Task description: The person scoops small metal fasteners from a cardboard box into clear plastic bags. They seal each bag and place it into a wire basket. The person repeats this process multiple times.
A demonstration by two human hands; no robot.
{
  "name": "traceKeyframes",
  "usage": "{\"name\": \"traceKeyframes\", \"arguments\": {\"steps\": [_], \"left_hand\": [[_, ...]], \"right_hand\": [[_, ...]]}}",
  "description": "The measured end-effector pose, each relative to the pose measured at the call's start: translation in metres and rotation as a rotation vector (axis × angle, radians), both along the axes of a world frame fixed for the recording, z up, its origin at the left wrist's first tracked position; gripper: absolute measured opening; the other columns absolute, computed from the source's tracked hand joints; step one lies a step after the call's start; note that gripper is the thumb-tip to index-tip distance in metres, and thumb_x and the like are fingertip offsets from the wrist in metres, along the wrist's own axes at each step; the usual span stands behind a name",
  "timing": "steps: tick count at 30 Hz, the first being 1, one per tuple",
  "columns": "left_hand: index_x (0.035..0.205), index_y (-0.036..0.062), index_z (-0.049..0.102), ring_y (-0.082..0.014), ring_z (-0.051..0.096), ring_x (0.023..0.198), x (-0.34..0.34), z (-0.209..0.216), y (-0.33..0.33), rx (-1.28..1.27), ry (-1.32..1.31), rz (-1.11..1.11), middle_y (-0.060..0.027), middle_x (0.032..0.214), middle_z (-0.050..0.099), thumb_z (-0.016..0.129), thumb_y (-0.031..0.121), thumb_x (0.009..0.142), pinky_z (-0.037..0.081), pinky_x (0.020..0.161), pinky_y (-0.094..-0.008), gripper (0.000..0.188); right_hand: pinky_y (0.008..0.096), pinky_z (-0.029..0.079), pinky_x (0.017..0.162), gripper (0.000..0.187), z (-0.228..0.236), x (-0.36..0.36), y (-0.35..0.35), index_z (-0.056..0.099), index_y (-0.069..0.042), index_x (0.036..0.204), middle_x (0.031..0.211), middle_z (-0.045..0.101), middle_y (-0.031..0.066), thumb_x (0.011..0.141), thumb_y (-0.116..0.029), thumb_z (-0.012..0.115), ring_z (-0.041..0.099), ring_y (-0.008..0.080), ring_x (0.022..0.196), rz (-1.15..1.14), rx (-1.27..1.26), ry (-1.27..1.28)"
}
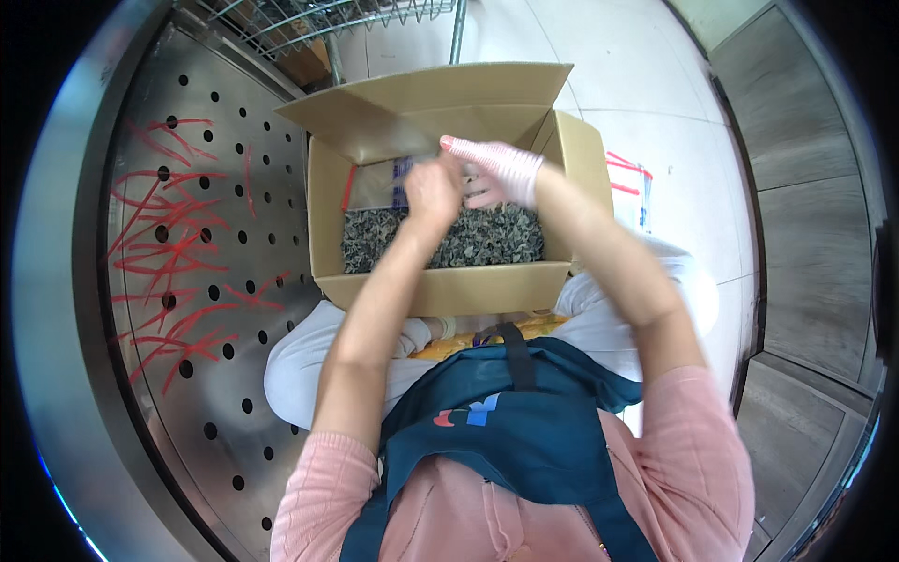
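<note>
Both of my hands are over an open cardboard box [440,295] in front of me. My left hand [434,192] is bare and blurred, its fingers curled in close to the other hand; whatever they may hold is hidden. A pale glove with pinkish stripes covers my right hand [501,173], whose fingers stretch to the left, apart from one another. Beneath the hands, dark grey, crinkled dried pieces [478,239] fill the box's lower part. On top of them, at the back left, lies a clear plastic bag [373,187] with a red edge and a blue printed strip.
A perforated metal panel [220,272] with red scrawled marks stands at the left. Behind the box is a wire rack [328,23]. Grey wood-look cabinet doors [805,197] line the right. A plastic packet [644,201] with red and blue marks lies beside the box.
</note>
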State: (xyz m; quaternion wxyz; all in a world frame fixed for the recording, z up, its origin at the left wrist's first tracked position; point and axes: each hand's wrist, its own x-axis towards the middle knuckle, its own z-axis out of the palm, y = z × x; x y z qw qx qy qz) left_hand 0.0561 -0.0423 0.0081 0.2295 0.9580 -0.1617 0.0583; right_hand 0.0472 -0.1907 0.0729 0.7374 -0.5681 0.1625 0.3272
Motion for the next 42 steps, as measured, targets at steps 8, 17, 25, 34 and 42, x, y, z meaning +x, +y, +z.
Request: {"name": "traceKeyframes", "arguments": {"steps": [8,17,25,34,42], "left_hand": [[0.117,0.0058,0.062,-0.0364,0.055,0.116,-0.085,0.043,0.015,-0.257,-0.305,0.001,-0.0200,0.121,0.061,0.062,0.017,0.087,0.041,0.100,-0.0463,0.031],[0.125,0.0017,0.060,-0.0212,0.062,0.109,-0.045,0.090,0.072,-0.868,0.828,0.347,-0.0121,0.111,0.070,0.057,0.054,0.094,0.048,0.091,-0.0347,0.060],[0.124,-0.0002,0.060,-0.0167,0.069,0.088,-0.033,0.070,0.070,-0.966,0.602,0.307,-0.0125,0.110,0.071,0.051,0.023,0.103,0.057,0.072,-0.0264,0.032],[0.120,0.0012,0.065,-0.0223,0.071,0.094,-0.065,0.063,0.016,-0.265,0.167,-0.016,-0.0152,0.106,0.073,0.053,0.023,0.102,0.054,0.076,-0.0329,0.031],[0.115,0.0038,0.067,-0.0399,0.067,0.089,-0.088,0.075,0.004,-0.032,0.105,-0.195,-0.0232,0.093,0.069,0.055,0.016,0.097,0.053,0.080,-0.0468,0.025]], "right_hand": [[0.0446,0.051,0.091,0.033,-0.082,-0.063,0.005,0.058,-0.010,0.132,0.125,0.061,0.0083,0.100,-0.017,0.053,0.061,0.0249,0.109,-0.704,0.455,-0.128],[0.0407,0.056,0.084,0.035,-0.056,-0.086,-0.005,0.059,-0.004,0.129,0.120,0.066,0.0203,0.097,-0.018,0.062,0.067,0.0307,0.099,-0.471,0.474,-0.253],[0.0374,0.054,0.076,0.039,-0.087,-0.076,-0.020,0.062,-0.007,0.120,0.110,0.068,0.0117,0.088,-0.026,0.074,0.066,0.0234,0.084,-0.921,-0.154,-0.243],[0.0325,0.054,0.087,0.041,-0.071,-0.091,0.039,0.068,-0.004,0.111,0.098,0.072,0.0137,0.082,-0.033,0.076,0.070,0.0210,0.090,-0.426,-0.401,-0.605],[0.0303,0.053,0.062,0.027,-0.061,-0.103,0.033,0.069,0.002,0.098,0.081,0.071,0.0127,0.092,-0.022,0.058,0.063,0.0162,0.063,-0.376,-0.125,-0.228]]}}
